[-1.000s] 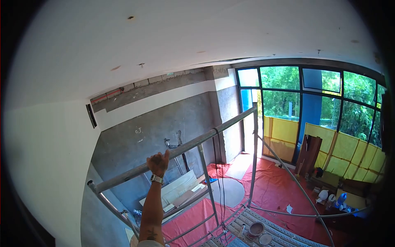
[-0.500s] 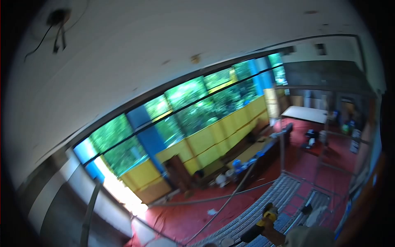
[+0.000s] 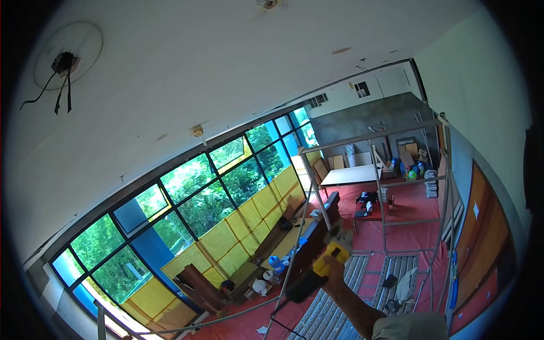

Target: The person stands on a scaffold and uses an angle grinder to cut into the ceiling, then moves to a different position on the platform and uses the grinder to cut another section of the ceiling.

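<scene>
A yellow and black angle grinder (image 3: 321,267) is raised in front of me, its blurred grey head pointing up and away. The fingers of my right hand (image 3: 335,271) are wrapped around its yellow body, and the black end hangs down to the left. Below the tool lies the ribbed metal scaffold platform (image 3: 334,311). My left hand is out of the picture.
Scaffold tubes (image 3: 374,137) frame the space ahead and to the right. A dark block (image 3: 390,281) and pale sheeting (image 3: 405,286) lie on the platform. Wires (image 3: 68,93) dangle from a ceiling hole. Beyond stands a white-topped table (image 3: 351,174) on red floor covering (image 3: 408,226).
The view has swung rightward, and the scaffold frame and right wall show more fully. My right hand and the angle grinder have risen and shifted left in view.
</scene>
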Tool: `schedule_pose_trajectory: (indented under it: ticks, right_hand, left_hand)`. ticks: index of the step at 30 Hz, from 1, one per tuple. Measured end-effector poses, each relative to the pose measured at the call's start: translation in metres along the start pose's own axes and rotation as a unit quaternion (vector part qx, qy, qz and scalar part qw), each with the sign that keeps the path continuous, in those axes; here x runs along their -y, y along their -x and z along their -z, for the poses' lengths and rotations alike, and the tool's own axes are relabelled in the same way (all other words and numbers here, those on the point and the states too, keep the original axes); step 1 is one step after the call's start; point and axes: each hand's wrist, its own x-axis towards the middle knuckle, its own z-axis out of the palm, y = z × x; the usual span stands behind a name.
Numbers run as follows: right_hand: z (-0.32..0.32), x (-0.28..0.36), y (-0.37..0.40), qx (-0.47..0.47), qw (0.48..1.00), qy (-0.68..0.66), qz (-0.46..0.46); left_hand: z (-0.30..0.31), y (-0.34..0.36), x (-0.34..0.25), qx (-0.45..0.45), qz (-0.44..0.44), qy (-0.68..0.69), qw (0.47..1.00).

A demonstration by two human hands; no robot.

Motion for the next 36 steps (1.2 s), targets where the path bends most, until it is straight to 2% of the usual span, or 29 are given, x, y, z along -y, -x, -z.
schedule_pose_trajectory:
  ticks: [1, 3, 4, 5, 8, 10, 12, 14, 17, 18, 20, 25, 27, 36]
  right_hand:
    - [-0.027, 0.001, 0.003, 0.017, 1.0, -0.005, 0.013]
    - [-0.085, -0.001, 0.007, 0.065, 0.996, -0.017, 0.055]
    - [-0.113, -0.001, 0.006, 0.095, 0.992, -0.02, 0.083]
    - [-0.137, -0.002, 0.002, 0.103, 0.991, -0.019, 0.086]
    - [-0.222, -0.005, -0.006, 0.124, 0.984, -0.057, 0.112]
    - [-0.269, -0.005, -0.025, 0.161, 0.982, -0.084, 0.06]
    - [-0.322, -0.001, -0.038, 0.242, 0.96, -0.137, 0.044]
    - [-0.379, 0.01, -0.035, 0.253, 0.956, -0.14, 0.055]
    - [-0.452, 0.012, -0.049, 0.274, 0.944, -0.173, 0.055]
    - [-0.474, 0.013, -0.05, 0.267, 0.943, -0.191, 0.056]
    - [-0.511, 0.023, -0.05, 0.274, 0.932, -0.226, 0.069]
    - [-0.575, 0.036, -0.063, 0.27, 0.914, -0.273, 0.133]
    - [-0.591, 0.042, -0.065, 0.266, 0.903, -0.299, 0.157]
    - [-0.605, 0.061, -0.073, 0.279, 0.905, -0.29, 0.14]
  left_hand:
    - [-0.021, -0.011, -0.056, 0.079, -0.047, 0.042, 0.995]
    - [-0.102, -0.013, -0.078, 0.175, -0.181, 0.21, 0.945]
    - [-0.082, -0.035, -0.158, 0.229, -0.233, 0.14, 0.935]
    - [-0.095, -0.044, -0.185, 0.291, -0.238, 0.2, 0.905]
    - [-0.12, -0.069, -0.252, 0.299, -0.387, 0.1, 0.866]
    - [-0.149, -0.081, -0.282, 0.232, -0.402, 0.063, 0.883]
    - [-0.169, -0.108, -0.303, 0.177, -0.417, -0.01, 0.892]
    - [-0.192, -0.145, -0.318, 0.083, -0.412, -0.041, 0.906]
    - [-0.193, -0.207, -0.341, -0.048, -0.437, -0.138, 0.888]
    - [-0.186, -0.226, -0.351, -0.038, -0.42, -0.175, 0.89]
    - [-0.19, -0.268, -0.356, -0.099, -0.445, -0.151, 0.877]
    - [-0.173, -0.323, -0.387, -0.081, -0.473, -0.099, 0.872]
    - [-0.171, -0.333, -0.397, -0.1, -0.476, -0.118, 0.865]
    - [-0.168, -0.343, -0.419, -0.132, -0.469, -0.16, 0.858]
